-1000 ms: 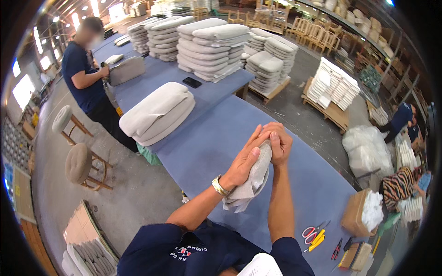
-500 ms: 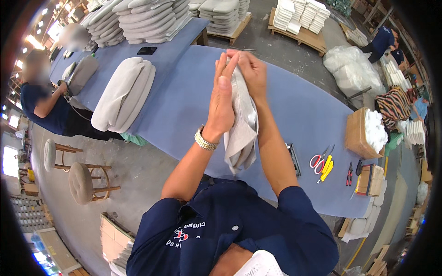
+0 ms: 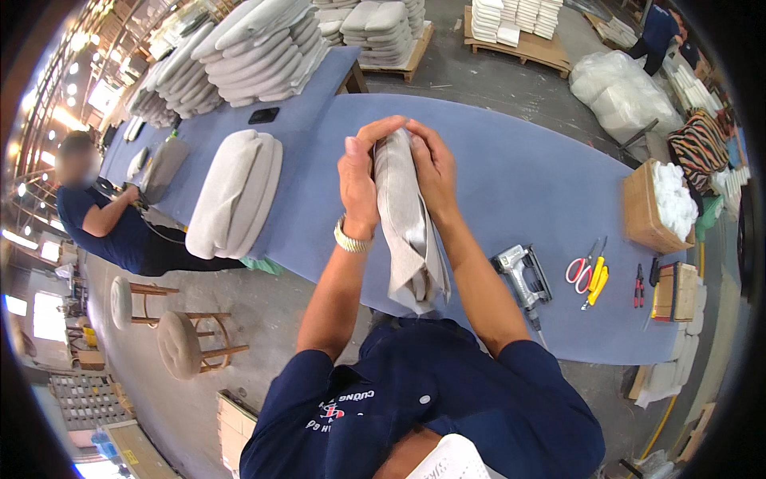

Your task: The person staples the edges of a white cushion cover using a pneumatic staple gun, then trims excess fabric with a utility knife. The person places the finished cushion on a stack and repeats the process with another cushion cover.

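A grey fabric-covered cushion (image 3: 396, 195) stands on its edge between my hands, over the blue-covered table (image 3: 511, 191). My left hand (image 3: 361, 177), with a metal watch at the wrist, presses its left side, fingers bent over the far end. My right hand (image 3: 433, 172) grips the far end from the right, and the fingertips of both hands meet there. Loose fabric folds hang open at the near end, close to my body. To the right of my right forearm lies a pneumatic staple gun (image 3: 523, 275).
Right on the table are red-handled scissors (image 3: 581, 275), a yellow cutter (image 3: 595, 286), pliers (image 3: 639, 287) and a carton (image 3: 641, 211) of white stuffing. Left lie grey cushions (image 3: 231, 191) and a phone (image 3: 263, 116). A co-worker (image 3: 100, 209) stands far left, beyond stools (image 3: 177, 347).
My hands have shifted from flat, upright palms to curved fingers around the cushion's far end. The cushion's near folds gape wider. The view has shifted, and the staple gun shows more fully.
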Available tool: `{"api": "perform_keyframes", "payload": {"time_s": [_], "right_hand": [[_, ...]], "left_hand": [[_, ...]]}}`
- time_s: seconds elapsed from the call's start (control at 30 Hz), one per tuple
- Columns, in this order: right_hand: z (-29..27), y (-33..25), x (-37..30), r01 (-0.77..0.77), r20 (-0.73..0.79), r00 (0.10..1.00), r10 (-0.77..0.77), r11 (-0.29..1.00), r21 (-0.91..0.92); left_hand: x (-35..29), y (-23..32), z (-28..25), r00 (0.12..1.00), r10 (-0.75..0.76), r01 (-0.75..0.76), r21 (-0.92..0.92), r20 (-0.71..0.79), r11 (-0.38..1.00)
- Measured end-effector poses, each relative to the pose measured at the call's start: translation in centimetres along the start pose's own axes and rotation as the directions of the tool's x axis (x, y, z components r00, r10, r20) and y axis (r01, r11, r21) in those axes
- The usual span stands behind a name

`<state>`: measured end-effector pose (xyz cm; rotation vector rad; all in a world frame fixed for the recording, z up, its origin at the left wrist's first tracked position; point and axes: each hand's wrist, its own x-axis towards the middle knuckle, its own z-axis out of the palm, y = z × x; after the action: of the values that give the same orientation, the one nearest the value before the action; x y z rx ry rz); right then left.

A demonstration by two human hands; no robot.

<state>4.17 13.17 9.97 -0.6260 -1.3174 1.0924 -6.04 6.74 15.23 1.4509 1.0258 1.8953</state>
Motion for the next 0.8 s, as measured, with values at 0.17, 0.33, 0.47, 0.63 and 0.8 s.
{"api": "perform_keyframes", "payload": {"time_s": [0.17, 0.33, 0.47, 0.63, 0.8], "right_hand": [[-2.2, 0.2, -2.4, 0.056, -0.12, 0.989, -0.085, 0.972, -0.226], [-0.7, 1.3, -3.0, -0.116, -0.035, 0.993, 0.113, 0.985, -0.131], [-1.4, -1.2, -1.4, -0.149, 0.131, 0.979, 0.154, 0.988, -0.047], [-1.9, -0.8, -2.3, -0.087, 0.543, 0.831, 0.124, 0.992, -0.093], [1.6, -2.0, -8.7, 0.3, 0.638, 0.766, -0.076, 0.921, -0.25]], "left_hand": [[-4.2, 6.8, 0.9, 0.983, -0.168, 0.12, 0.442, 0.072, 0.889], [-6.8, 10.1, 1.4, 0.967, -0.186, 0.029, 0.651, 0.174, 0.759], [-3.9, 9.9, -5.4, 0.894, -0.288, 0.092, 0.487, 0.344, 0.868], [-5.7, 13.5, -13.5, 0.863, -0.443, 0.195, 0.647, 0.244, 0.737], [-6.2, 14.2, -12.7, 0.939, -0.343, 0.073, 0.964, 0.02, 0.255]]}}
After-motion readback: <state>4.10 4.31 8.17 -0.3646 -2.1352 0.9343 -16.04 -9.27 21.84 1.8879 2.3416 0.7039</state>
